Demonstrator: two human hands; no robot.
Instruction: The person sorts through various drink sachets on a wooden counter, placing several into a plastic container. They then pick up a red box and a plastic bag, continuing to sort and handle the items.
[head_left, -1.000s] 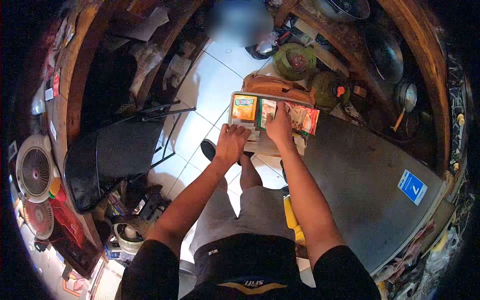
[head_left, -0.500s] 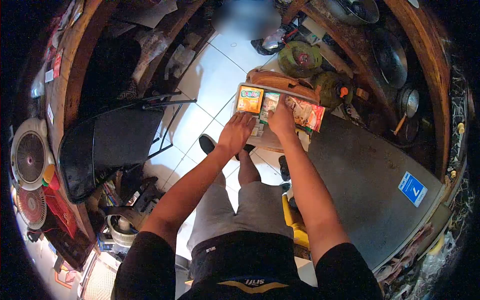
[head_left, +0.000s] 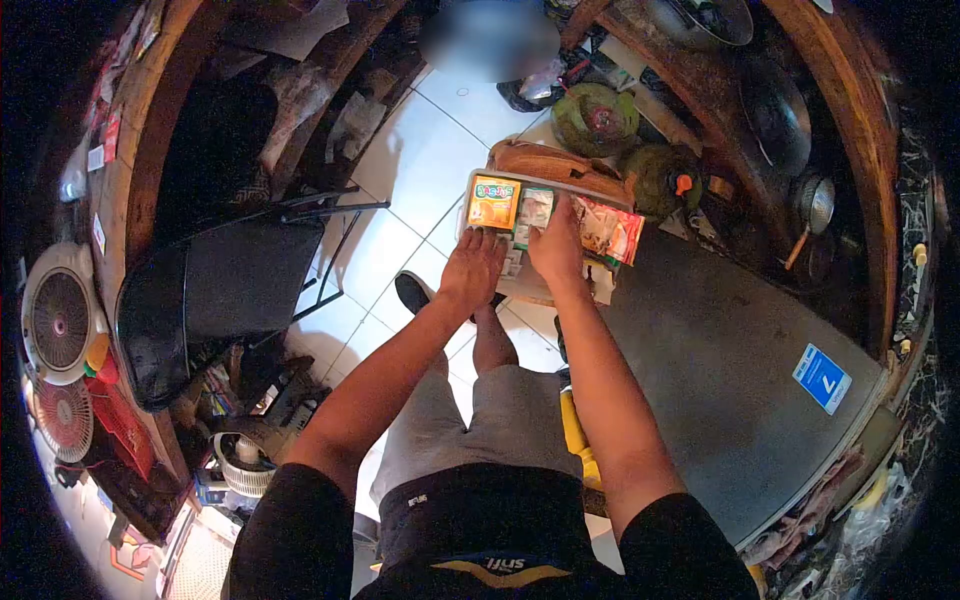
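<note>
An orange sachet (head_left: 494,203) lies face up at the left end of a shallow tray (head_left: 474,178) in front of me. My left hand (head_left: 474,268) rests flat, fingertips at the sachet's lower edge, beside small pale packets (head_left: 513,262). To the right of the orange sachet is a green-and-white sachet (head_left: 536,207). My right hand (head_left: 557,250) reaches over the tray with thumb and forefinger apart, touching the area between that sachet and a red food packet (head_left: 613,232). Its other fingers are partly hidden.
A grey-topped table (head_left: 720,370) with a blue label (head_left: 823,379) stands to my right. Green gas cylinders (head_left: 594,118) are beyond the tray. A black folding chair (head_left: 250,285) is on the left, near a fan (head_left: 62,312). Pans (head_left: 775,125) hang at the right.
My right hand has shifted slightly down and left over the sachets. The left hand stays by the orange sachet. The whole view has moved a little.
</note>
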